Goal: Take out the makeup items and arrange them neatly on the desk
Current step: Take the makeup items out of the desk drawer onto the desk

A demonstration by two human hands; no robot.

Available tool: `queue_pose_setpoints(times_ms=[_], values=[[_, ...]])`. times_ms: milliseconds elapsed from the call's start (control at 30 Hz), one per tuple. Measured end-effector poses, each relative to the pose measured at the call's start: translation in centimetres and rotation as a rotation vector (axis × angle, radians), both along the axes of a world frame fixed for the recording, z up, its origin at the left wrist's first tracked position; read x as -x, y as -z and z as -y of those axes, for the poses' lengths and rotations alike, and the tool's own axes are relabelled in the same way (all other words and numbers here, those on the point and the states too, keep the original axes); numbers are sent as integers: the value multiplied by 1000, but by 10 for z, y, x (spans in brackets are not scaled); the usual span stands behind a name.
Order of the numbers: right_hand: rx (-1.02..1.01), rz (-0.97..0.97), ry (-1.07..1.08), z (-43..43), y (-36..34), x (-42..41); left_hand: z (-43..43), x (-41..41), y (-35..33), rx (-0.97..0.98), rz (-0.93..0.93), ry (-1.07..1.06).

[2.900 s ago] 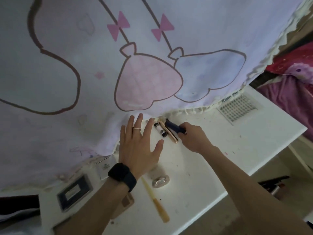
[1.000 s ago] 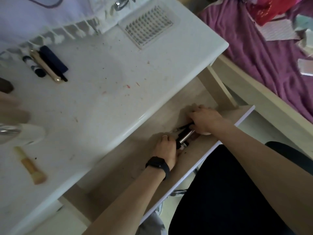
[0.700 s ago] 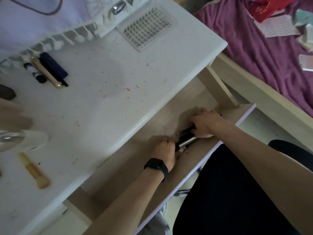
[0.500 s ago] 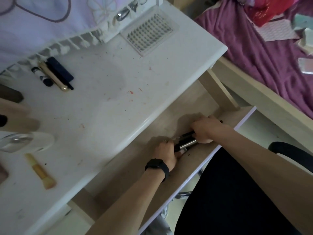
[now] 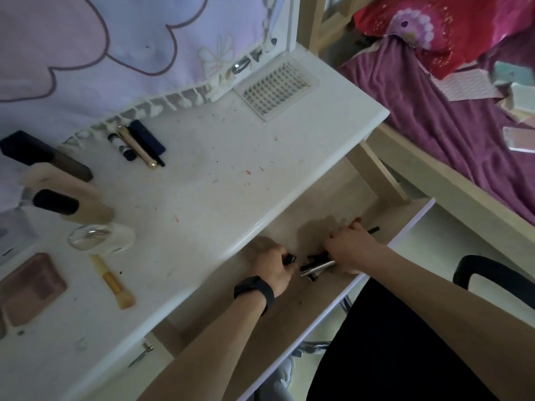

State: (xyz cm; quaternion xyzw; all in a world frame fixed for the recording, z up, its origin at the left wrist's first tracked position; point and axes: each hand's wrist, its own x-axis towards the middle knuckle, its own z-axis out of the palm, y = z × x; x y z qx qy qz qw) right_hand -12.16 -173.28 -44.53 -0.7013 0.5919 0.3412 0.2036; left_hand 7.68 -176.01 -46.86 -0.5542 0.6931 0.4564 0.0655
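left hand (image 5: 272,266), right hand (image 5: 347,248), clutching half-hidden pens (image 5: 317,264)

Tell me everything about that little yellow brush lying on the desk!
The brush is short, with a pale yellow handle, a shiny gold collar and a tuft of tan bristles. It lies flat and slanted on the white desk, bristles toward the front edge, handle end near a clear bottle. Nothing holds it.
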Motion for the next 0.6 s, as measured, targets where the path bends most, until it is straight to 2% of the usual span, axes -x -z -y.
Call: queue_pose_setpoints(times_ms=[100, 200, 300, 367, 467, 600], values=[[55, 9, -2, -6, -6, -9, -1, -7, -11, 10, -52, -47], [204, 28, 13, -21, -18, -14, -8, -15, -28, -11, -141, -92], [249, 154, 130, -34, -44, -20, -13, -21, -55, -46, -263, -177], [252, 322, 294, -42, -65, -24, -13, -26, -78, -72, -354, -244], [347, 697, 661, -56, -94, -36, -7, -35, -112, -140, -504, -381], [499, 1027, 1077, -52, -120, -70, 16, -61, -154, -84, -604, -522]])
